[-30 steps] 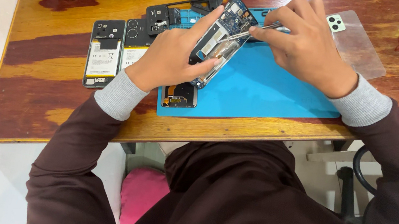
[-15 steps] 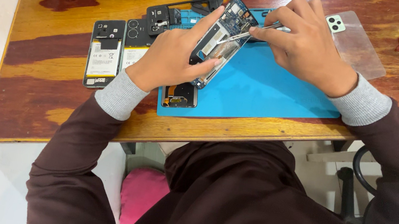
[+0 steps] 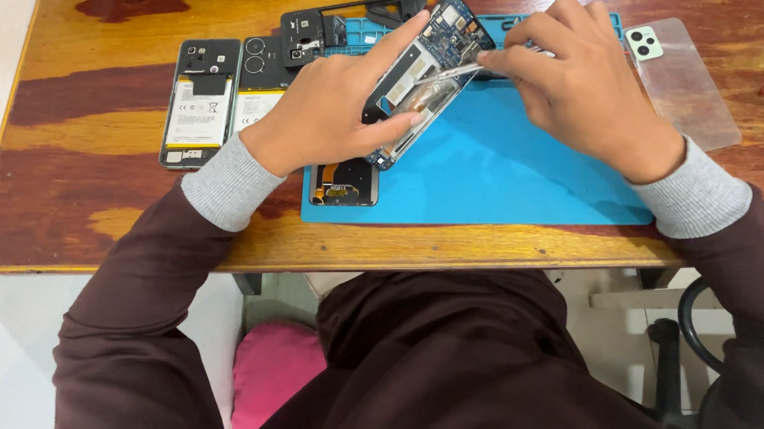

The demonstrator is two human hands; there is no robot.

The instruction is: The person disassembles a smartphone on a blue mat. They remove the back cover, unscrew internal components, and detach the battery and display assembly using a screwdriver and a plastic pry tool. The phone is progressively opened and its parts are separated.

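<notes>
No visible change since half a second ago: both hands hold position on the opened phone.

Left to right: two opened phones (image 3: pixel 201 103) lie on the wooden table (image 3: pixel 63 187); left hand (image 3: pixel 333 106) grips the opened phone (image 3: pixel 423 74), tilted above the blue mat (image 3: pixel 509 173); right hand (image 3: pixel 588 84) pinches tweezers (image 3: pixel 459 68) touching its board; clear case (image 3: pixel 690 79) beyond. White floor left.

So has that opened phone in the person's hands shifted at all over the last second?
No. The opened phone sits at the same tilt over the blue mat, its top end as close to the mat's far edge as before.
</notes>
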